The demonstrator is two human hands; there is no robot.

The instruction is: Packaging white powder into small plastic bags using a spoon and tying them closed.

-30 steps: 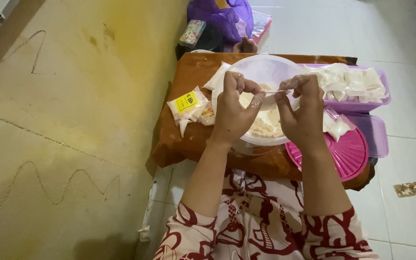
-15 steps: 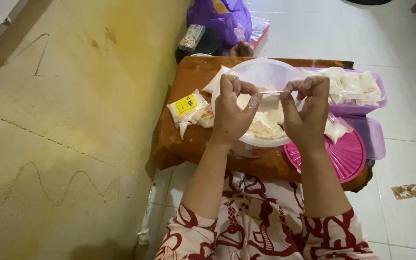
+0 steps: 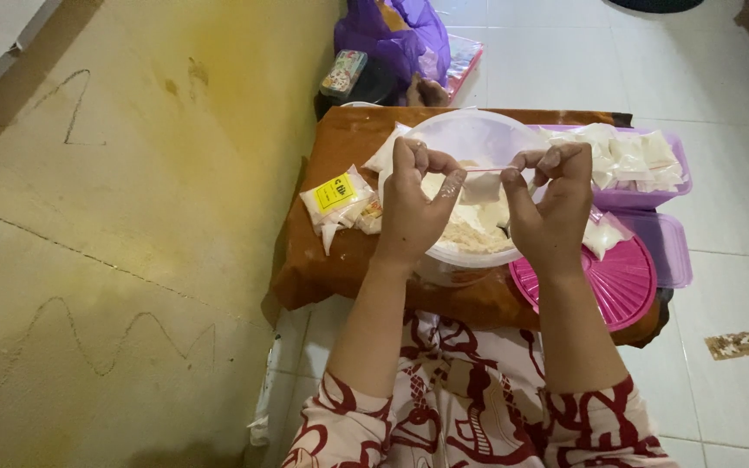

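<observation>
A rough yellow wall (image 3: 114, 217) is meeting glossy white floor tiles (image 3: 721, 78). A brown-draped low table (image 3: 340, 139) is bearing a round clear tub (image 3: 478, 130) of pale powder. Above it, the left hand (image 3: 413, 208) and right hand (image 3: 548, 208) are pinching a small clear bag (image 3: 489, 186) taut between them.

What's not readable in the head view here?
- Small clear bag: top strip shows between left hand and right hand; body too faint against the tub's powder.
- Round tub: near rim hidden by both hands.
- Pink lid: left part hidden by right wrist.
</observation>
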